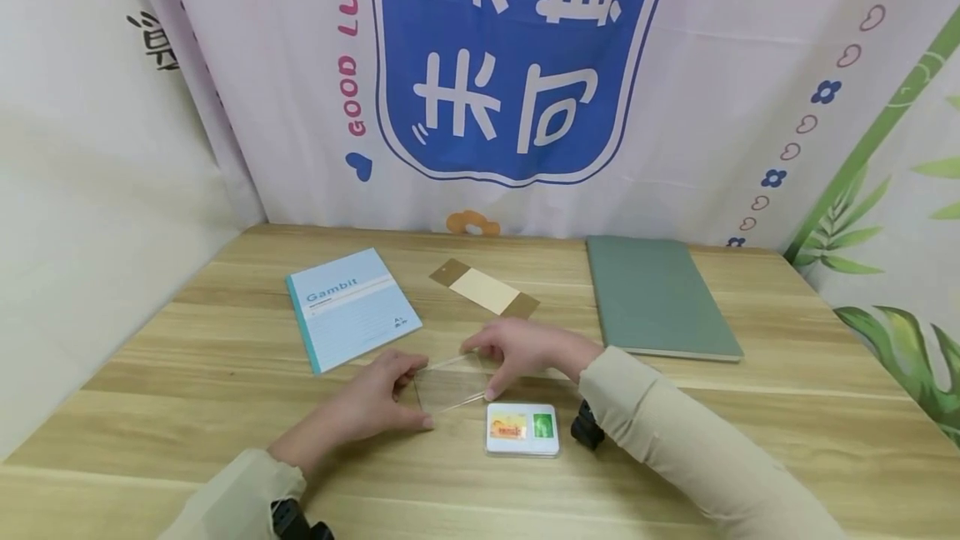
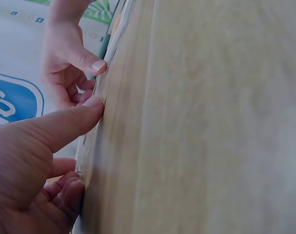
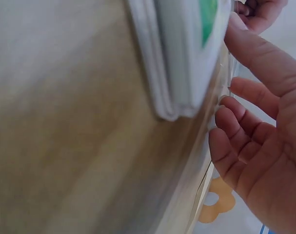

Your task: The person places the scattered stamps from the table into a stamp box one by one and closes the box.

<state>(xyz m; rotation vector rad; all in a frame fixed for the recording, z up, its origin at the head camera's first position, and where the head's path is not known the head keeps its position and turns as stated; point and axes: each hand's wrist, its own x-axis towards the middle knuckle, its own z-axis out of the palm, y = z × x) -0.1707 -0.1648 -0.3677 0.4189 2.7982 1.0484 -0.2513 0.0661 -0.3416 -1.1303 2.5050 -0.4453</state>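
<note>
A clear, flat rectangular plastic piece (image 1: 450, 383) lies low over the wooden table between the two hands. My left hand (image 1: 377, 394) grips its left end, thumb at the near corner and fingers at the far one. At the right end, my right hand (image 1: 517, 354) holds it across the same way, thumb toward me. In the left wrist view, both the left hand (image 2: 38, 146) and the right hand (image 2: 67, 61) are at its thin edge. Just right of it is a small white case (image 1: 522, 429) with a yellow and a green patch, close below the right thumb.
A light blue notebook (image 1: 354, 307) lies at the back left. Behind the hands is a brown and cream card strip (image 1: 483, 288). A dark green notebook (image 1: 660, 298) lies at the back right. A printed cloth (image 1: 300, 107) hangs along the table's far edge.
</note>
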